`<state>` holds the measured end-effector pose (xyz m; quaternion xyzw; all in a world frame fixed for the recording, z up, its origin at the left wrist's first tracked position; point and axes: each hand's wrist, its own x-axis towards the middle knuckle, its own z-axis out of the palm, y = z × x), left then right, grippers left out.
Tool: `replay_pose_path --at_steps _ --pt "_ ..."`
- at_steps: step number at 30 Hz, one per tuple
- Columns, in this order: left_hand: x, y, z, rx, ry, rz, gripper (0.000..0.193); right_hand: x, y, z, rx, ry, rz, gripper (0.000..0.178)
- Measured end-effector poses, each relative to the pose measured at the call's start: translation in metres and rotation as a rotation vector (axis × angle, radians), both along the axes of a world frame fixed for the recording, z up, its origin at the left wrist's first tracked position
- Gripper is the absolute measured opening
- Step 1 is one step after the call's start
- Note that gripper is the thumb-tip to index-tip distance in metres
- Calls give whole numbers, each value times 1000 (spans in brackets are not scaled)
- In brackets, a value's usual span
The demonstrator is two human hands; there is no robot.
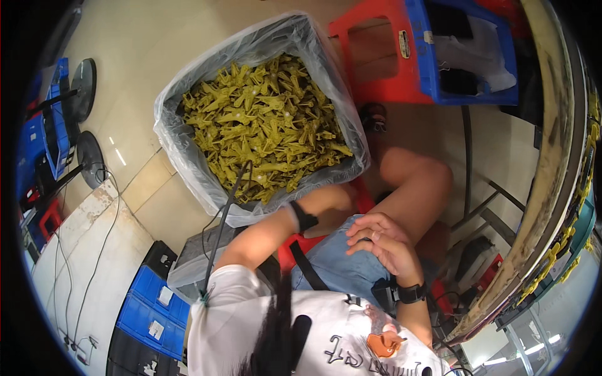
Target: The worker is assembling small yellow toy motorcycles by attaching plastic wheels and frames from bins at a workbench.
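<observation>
Beyond the left hand [332, 198], many olive-yellow pieces [269, 119] heaped inside a cloudy, crumpled plastic liner [168, 122]. Probably light and stiff singly, with thin prongs apt to tangle; best pinched around the thicker middle. Left fingers not clearly visible; cannot tell whether curled or spread. Above soft denim shorts [332, 260], right hand [390, 250] with fingers parted and slightly bent, apparently holding nothing. Farther beyond both hands, a hard-rimmed blue crate [423, 66].

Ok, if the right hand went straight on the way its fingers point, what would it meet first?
The right hand would probably meet the blue denim shorts first; if it passes above them, then the left forearm. Depth is unclear.
</observation>
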<state>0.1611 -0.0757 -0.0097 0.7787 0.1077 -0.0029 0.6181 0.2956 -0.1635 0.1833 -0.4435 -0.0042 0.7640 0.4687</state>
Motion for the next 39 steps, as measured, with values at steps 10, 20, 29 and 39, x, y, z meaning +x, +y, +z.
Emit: replay_pose_path --at_steps 10,20,29,39 --pt "25 280 -44 1089 163 735 50 -3 5 -5 16 31 85 33" --pt "119 345 -67 413 -37 586 38 3 12 1 -11 30 60 34" --pt "131 327 -63 670 392 311 21 -12 20 2 -40 26 89 34" --pt "-181 247 6 1038 611 1138 31 -8 26 -1 15 115 82 33"
